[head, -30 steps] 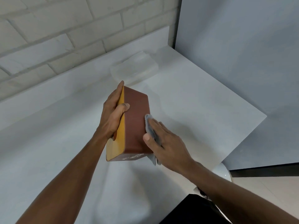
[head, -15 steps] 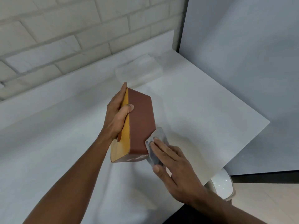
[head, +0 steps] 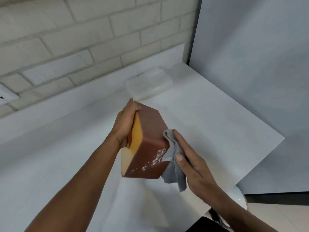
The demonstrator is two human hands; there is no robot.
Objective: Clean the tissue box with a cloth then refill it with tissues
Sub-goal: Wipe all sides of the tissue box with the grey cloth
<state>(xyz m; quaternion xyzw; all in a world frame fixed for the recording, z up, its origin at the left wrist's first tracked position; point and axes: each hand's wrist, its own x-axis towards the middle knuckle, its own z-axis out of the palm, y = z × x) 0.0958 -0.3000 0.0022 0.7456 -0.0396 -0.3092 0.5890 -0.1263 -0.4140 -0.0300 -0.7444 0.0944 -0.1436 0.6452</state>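
The left hand [head: 124,126] is wrapped tight around the far end of the tissue box [head: 147,141] and holds it up above the white surface [head: 209,124]; the box is tipped, with its near end lower and closer to the person; one long side is reddish brown and faces up, and the side by the left hand is yellow, with a pale patch at the near corner. There are little white specks on the brown side, close to the near edge.

The right hand [head: 192,163] is almost flat, fingers held out straight, and it presses a grey cloth [head: 173,163] against the right side of the box; the thumb pins the cloth near the white specks — the rest of the cloth hangs down loose under the hand.

Further back on the surface lies a pack of tissues [head: 148,83] in clear wrap, well apart from the box and close to the back wall; the wall [head: 83,30] is made of pale bricks, and a plain grey panel [head: 250,64] stands on the right side. A white round thing — too little of it shows to tell what it is — peeks out past the near right edge of the surface.
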